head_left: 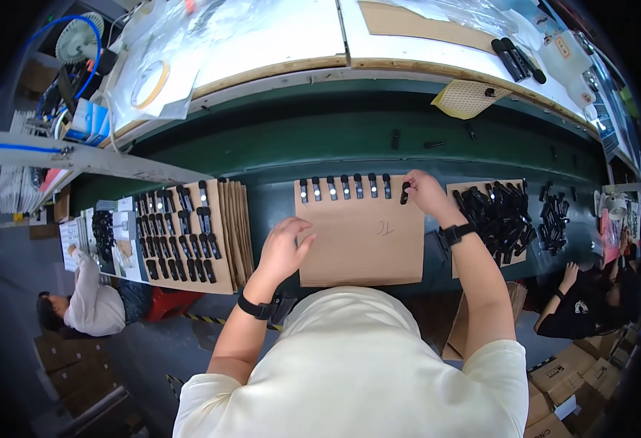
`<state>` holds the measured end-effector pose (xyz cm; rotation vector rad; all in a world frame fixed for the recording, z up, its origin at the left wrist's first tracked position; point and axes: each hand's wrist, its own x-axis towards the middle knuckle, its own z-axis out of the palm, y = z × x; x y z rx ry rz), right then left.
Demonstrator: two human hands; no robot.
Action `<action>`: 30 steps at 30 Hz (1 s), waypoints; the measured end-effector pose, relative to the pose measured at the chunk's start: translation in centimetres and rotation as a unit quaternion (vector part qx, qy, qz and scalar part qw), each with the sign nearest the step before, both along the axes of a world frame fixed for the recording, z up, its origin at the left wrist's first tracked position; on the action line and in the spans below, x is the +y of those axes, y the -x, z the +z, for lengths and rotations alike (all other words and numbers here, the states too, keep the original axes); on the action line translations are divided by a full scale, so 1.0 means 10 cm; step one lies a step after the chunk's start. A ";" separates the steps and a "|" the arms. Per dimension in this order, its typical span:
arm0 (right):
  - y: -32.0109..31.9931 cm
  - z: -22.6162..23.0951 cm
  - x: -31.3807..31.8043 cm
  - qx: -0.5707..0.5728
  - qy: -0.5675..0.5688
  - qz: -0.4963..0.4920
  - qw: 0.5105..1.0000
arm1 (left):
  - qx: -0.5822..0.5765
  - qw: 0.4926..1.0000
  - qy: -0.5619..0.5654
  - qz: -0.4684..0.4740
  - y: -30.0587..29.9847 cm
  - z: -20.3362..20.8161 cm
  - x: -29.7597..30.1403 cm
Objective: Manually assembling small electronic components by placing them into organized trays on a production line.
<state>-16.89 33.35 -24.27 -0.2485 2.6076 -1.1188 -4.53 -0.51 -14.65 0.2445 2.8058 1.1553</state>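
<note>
A brown cardboard sheet (pixel 357 252) lies in front of me, with several small black clip-on microphones (pixel 344 186) standing in one row along its far edge. At the right end of that row, my right hand (pixel 425 194) pinches another black microphone (pixel 405 194) by the sheet's far right corner. My left hand (pixel 284 244) hovers at the sheet's left edge, fingers apart and holding nothing. To the right, a jumbled heap of black microphones (pixel 492 215) rests on a second cardboard sheet. On the left, neat rows of microphones (pixel 178 226) cover stacked cardboard sheets (pixel 237 241).
Behind the green belt (pixel 276 131) runs a white bench (pixel 269 36) with a tape roll (pixel 149 84) and bags. A metal bar (pixel 86 157) juts in at left. Loose microphones (pixel 554 219) lie far right. One person (pixel 105 299) sits left, another (pixel 590 303) right.
</note>
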 end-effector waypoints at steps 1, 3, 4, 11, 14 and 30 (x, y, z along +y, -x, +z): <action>0.08 -0.09 -0.01 -0.005 -0.003 0.007 1.000 | -0.013 1.000 0.015 0.011 0.01 -0.03 -0.02; 0.21 -0.22 -0.03 -0.016 -0.010 0.022 1.000 | -0.016 1.000 0.014 0.013 0.02 -0.08 -0.04; 0.26 -0.26 -0.04 -0.017 -0.010 0.020 1.000 | -0.018 1.000 0.012 0.018 0.03 -0.10 -0.05; 0.45 -0.47 -0.06 -0.046 -0.054 0.041 0.997 | -0.033 0.999 0.000 0.023 0.17 -0.24 -0.03; 0.50 -0.38 -0.06 -0.022 -0.069 0.048 0.996 | -0.041 0.999 -0.005 0.023 0.23 -0.27 -0.01; 1.40 -0.74 -0.77 -0.029 -0.257 0.088 0.962 | -0.082 0.992 0.029 0.088 0.06 -0.37 -0.32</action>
